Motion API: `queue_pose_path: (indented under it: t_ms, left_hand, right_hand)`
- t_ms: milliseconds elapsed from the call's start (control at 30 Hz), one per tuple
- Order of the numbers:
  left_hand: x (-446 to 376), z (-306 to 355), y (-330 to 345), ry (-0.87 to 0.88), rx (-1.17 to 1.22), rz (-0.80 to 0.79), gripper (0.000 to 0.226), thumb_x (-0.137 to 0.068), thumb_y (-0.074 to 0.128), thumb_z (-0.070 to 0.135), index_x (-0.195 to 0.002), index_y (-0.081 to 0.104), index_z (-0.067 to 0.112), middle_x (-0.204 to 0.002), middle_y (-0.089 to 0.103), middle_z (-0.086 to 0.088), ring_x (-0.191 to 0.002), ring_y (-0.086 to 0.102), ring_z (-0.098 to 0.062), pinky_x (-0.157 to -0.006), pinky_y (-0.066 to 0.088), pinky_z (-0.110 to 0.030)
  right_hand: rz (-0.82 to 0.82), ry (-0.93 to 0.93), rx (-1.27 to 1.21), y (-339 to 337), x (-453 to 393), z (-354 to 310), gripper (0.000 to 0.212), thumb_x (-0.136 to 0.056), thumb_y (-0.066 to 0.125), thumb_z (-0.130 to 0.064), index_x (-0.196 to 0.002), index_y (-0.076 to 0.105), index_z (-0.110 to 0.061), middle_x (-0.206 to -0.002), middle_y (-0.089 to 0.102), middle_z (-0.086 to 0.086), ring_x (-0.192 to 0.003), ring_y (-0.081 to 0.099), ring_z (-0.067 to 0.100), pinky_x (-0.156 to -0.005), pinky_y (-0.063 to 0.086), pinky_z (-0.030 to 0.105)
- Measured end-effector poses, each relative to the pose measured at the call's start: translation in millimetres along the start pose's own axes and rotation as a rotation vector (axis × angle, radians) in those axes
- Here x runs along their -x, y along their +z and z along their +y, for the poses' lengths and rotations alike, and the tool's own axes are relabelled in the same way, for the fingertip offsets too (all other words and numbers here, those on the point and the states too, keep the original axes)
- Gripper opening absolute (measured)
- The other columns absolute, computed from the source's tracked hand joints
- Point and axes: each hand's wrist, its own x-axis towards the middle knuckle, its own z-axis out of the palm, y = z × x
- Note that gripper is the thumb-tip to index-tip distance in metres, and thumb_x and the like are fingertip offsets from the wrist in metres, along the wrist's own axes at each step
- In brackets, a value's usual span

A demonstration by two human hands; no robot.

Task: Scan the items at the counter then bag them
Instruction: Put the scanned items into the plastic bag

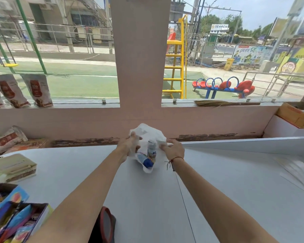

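While both hands (130, 146) grip bag (148, 133), bottle lettering (152, 152) unreadable

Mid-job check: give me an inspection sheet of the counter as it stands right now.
Surface: grey counter, seam running down it.
Job's things: thin white bag with two bottles inside, one upright, one lying.
Clutter: beige box and snack packs at left; clear sheets at right.
Grips: left hand and right hand each grip the bag.
Cables: nothing seen.
Surroundings: window on a playground; broom on sill; carton at right.
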Motion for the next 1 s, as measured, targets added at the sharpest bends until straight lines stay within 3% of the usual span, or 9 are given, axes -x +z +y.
queue_pose_path:
  t_ms: [100, 233, 300, 400, 500, 567, 633, 833, 1000]
  left_hand:
    - [1, 67, 5, 0.078, 0.081, -0.049, 0.034, -0.095, 0.048, 0.034, -0.079, 0.063, 0.009, -0.065, 0.063, -0.002, -0.041, 0.056, -0.007, -0.045, 0.05, -0.018]
    - [21, 187, 7, 0.296, 0.176, -0.057, 0.021, -0.079, 0.074, 0.026, -0.073, 0.065, 0.008, -0.064, 0.07, -0.002, -0.057, 0.067, -0.013, -0.067, 0.053, -0.029]
    - [38, 235, 8, 0.413, 0.122, -0.129, 0.011, -0.077, 0.075, 0.015, -0.081, 0.068, 0.008, -0.067, 0.075, 0.001, -0.066, 0.071, -0.01, -0.068, 0.054, -0.03]
    - [60, 280, 11, 0.578, -0.064, -0.214, 0.021, -0.082, 0.066, 0.0, -0.102, 0.064, -0.001, -0.088, 0.07, -0.005, -0.073, 0.07, -0.011, -0.071, 0.06, -0.028]
    - [73, 314, 11, 0.69, -0.147, -0.045, 0.033, -0.086, 0.063, 0.002, -0.114, 0.058, -0.015, -0.094, 0.066, -0.016, -0.067, 0.066, -0.015, -0.064, 0.058, -0.022]
    - [77, 328, 10, 0.705, -0.133, 0.097, 0.027, -0.087, 0.064, 0.012, -0.099, 0.064, -0.012, -0.096, 0.064, -0.019, -0.062, 0.062, -0.017, -0.053, 0.057, -0.022]
    - [78, 332, 9, 0.708, -0.137, 0.177, 0.024, -0.086, 0.065, 0.02, -0.088, 0.066, -0.003, -0.093, 0.062, -0.017, -0.054, 0.061, -0.016, -0.047, 0.056, -0.025]
    - [62, 255, 8, 0.645, -0.351, 0.19, 0.024, -0.078, 0.075, 0.021, -0.088, 0.068, 0.001, -0.091, 0.06, -0.004, -0.092, 0.052, -0.016, -0.083, 0.044, -0.032]
    - [72, 170, -1, 0.608, -0.619, 0.185, 0.034, -0.074, 0.078, 0.024, -0.092, 0.072, -0.005, -0.085, 0.067, -0.007, -0.066, 0.066, -0.018, -0.069, 0.052, -0.022]
  right_hand:
    - [0.059, -0.129, -0.192, -31, -15, -67, 0.051, -0.077, 0.078, -0.025, -0.124, 0.06, -0.017, -0.112, 0.071, 0.013, -0.098, 0.065, 0.026, -0.092, 0.05, 0.035]
    - [0.111, -0.291, -0.511, -80, -30, -158, 0.039, -0.082, 0.073, -0.013, -0.119, 0.06, -0.015, -0.109, 0.069, 0.012, -0.093, 0.064, 0.026, -0.088, 0.057, 0.045]
    - [0.006, -0.418, -0.633, -103, -31, -195, 0.049, -0.08, 0.072, -0.004, -0.125, 0.056, -0.015, -0.113, 0.064, 0.01, -0.099, 0.061, 0.027, -0.076, 0.058, 0.043]
    - [-0.129, -0.618, -0.625, -136, -31, -240, 0.066, -0.069, 0.078, 0.007, -0.125, 0.057, -0.021, -0.121, 0.058, 0.018, -0.103, 0.059, 0.028, -0.084, 0.057, 0.045]
    - [-0.033, -0.696, -0.649, -164, -28, -274, 0.047, -0.07, 0.078, 0.006, -0.114, 0.067, -0.008, -0.096, 0.064, 0.02, -0.082, 0.06, 0.023, -0.082, 0.055, 0.039]
    - [-0.044, -0.696, -0.663, -173, -32, -282, 0.04, -0.073, 0.076, 0.005, -0.111, 0.069, -0.007, -0.092, 0.067, 0.021, -0.076, 0.062, 0.023, -0.081, 0.055, 0.036]
    - [-0.087, -0.656, -0.655, -176, -38, -281, 0.042, -0.072, 0.076, 0.007, -0.113, 0.068, -0.004, -0.091, 0.067, 0.019, -0.075, 0.062, 0.023, -0.079, 0.055, 0.035]
    - [-0.199, -0.461, -0.458, -142, -50, -217, 0.051, -0.068, 0.073, 0.013, -0.116, 0.067, -0.005, -0.101, 0.066, 0.013, -0.091, 0.06, 0.024, -0.087, 0.052, 0.041]
    - [-0.186, -0.538, -0.037, -122, -21, -148, 0.049, -0.071, 0.078, 0.002, -0.118, 0.066, -0.002, -0.107, 0.069, 0.02, -0.089, 0.061, 0.02, -0.089, 0.055, 0.035]
